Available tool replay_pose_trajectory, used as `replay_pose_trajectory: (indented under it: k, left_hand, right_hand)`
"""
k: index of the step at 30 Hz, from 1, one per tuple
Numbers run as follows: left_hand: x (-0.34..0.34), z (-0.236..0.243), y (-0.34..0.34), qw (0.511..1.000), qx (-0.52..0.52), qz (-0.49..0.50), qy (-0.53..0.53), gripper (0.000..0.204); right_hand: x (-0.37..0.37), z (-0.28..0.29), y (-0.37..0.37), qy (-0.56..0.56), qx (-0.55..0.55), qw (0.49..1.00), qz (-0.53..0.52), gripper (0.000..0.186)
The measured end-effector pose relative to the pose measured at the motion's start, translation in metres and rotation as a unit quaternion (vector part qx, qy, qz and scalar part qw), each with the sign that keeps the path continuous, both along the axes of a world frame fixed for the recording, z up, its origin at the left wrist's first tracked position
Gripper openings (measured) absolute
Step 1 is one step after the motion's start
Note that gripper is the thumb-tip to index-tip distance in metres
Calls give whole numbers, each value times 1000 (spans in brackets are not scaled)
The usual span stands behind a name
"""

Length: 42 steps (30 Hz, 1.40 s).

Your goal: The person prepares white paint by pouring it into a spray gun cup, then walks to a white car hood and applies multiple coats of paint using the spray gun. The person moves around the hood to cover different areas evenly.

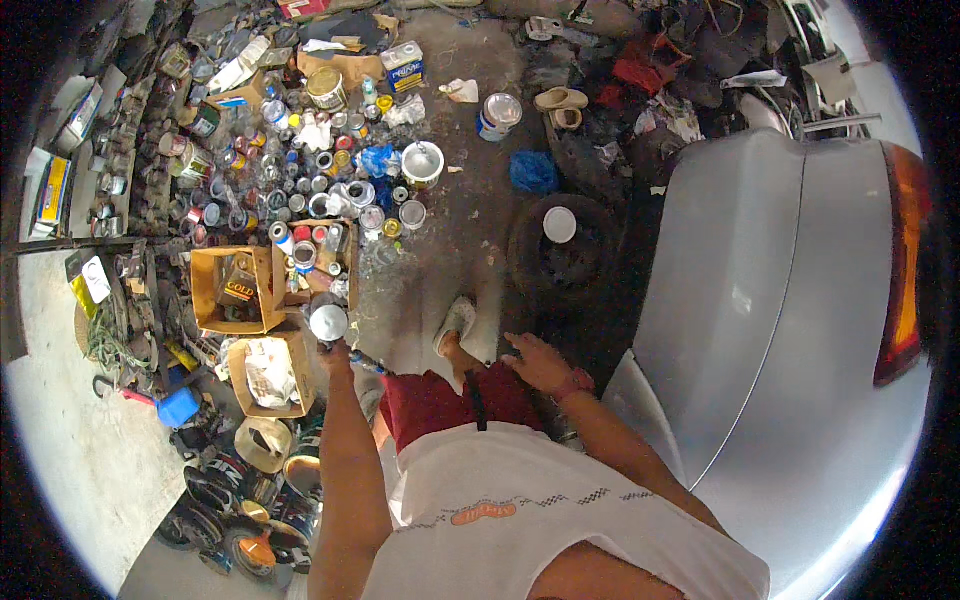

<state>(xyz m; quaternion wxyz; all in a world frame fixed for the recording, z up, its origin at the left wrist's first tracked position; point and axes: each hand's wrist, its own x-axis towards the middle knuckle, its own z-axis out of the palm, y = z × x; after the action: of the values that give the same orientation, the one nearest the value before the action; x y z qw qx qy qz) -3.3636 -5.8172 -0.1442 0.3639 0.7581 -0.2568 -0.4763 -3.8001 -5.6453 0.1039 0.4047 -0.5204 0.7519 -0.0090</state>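
In the upper left of the frame, many cans and jars of mixed colours (325, 160) crowd the floor, a white round bucket (422, 163) at their right edge. Toward the upper centre stand a white-and-blue round tub (499, 117) and a pair of tan clogs (561, 99). Below them lies a crumpled blue plastic bag (532, 171), just above a black rubber tyre (523, 265) bearing a white round lid (560, 225).

Looks like a spray gun (329, 334), held out in the left hand (337, 356). Has a round, silvery-white cup (327, 322) up top, flat face turned toward the camera. Shows a bluish hose or fitting (368, 363) poking out right of the fist. Can't really make out the body, mostly hidden underneath.
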Motion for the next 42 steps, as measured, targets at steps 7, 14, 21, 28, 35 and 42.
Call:
replay_pose_trajectory:
  k: [7, 14, 21, 28, 35, 42]
  left_hand:
    - [-35, 41, -43, 999, 30, -5, 42, 54]
    - [-57, 68, -66, 990, 102, -52, 87, 42]
    - [-71, 51, -78, 986, 84, -77, 122, 46]
    - [-120, 72, -102, 987, 113, 42, 103, 67]
    - [-166, 58, -139, 996, 65, 69, 1, 80]
    - [-224, 71, -199, 974, 36, 108, -196, 62]
  right_hand:
    - [-45, -20, -41, -54, 13, 998, -18, 61]
    - [-77, -30, -66, -90, 19, 995, -39, 57]
    - [-123, -19, -151, -26, -13, 998, 58, 58]
    - [-190, -15, -247, 64, 33, 996, 57, 55]
    - [-252, 7, -357, 15, 59, 994, 88, 59]
    - [-304, 5, -512, 91, -43, 933, 345, 53]
